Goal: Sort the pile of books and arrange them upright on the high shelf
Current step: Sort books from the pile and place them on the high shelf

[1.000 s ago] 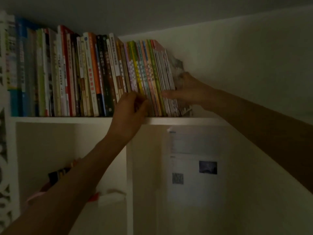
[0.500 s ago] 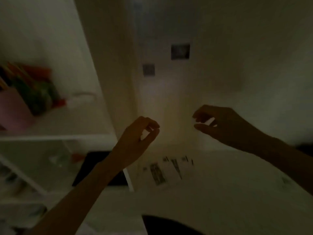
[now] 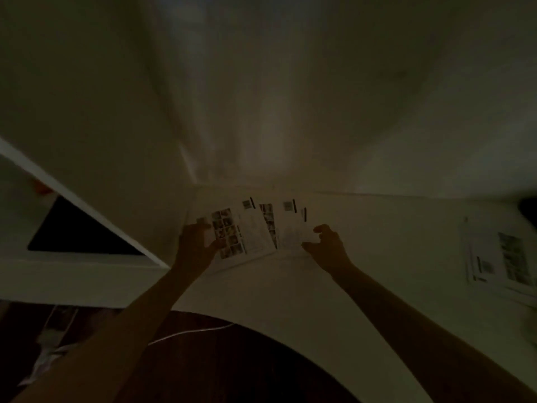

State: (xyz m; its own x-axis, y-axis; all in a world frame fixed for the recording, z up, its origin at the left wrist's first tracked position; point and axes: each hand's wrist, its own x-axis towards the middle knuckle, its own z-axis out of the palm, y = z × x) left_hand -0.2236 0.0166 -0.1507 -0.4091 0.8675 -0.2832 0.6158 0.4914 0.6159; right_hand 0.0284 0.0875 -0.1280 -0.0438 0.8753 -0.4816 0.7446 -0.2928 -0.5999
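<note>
Both hands have dropped from mid-air onto the fanned thin books [image 3: 250, 228] at the desk's [image 3: 377, 257] back edge. Left hand [image 3: 194, 242] grips their left side; right hand [image 3: 327, 245] pinches the right edge. Cover print is too blurred to read. More books [image 3: 502, 260] lie near the right edge.

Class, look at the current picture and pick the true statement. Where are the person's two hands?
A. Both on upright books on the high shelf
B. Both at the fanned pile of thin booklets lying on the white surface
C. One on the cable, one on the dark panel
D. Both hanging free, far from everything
B: the left hand and right hand flank the fanned booklets, touching their edges; no shelf of books is in view.
</note>
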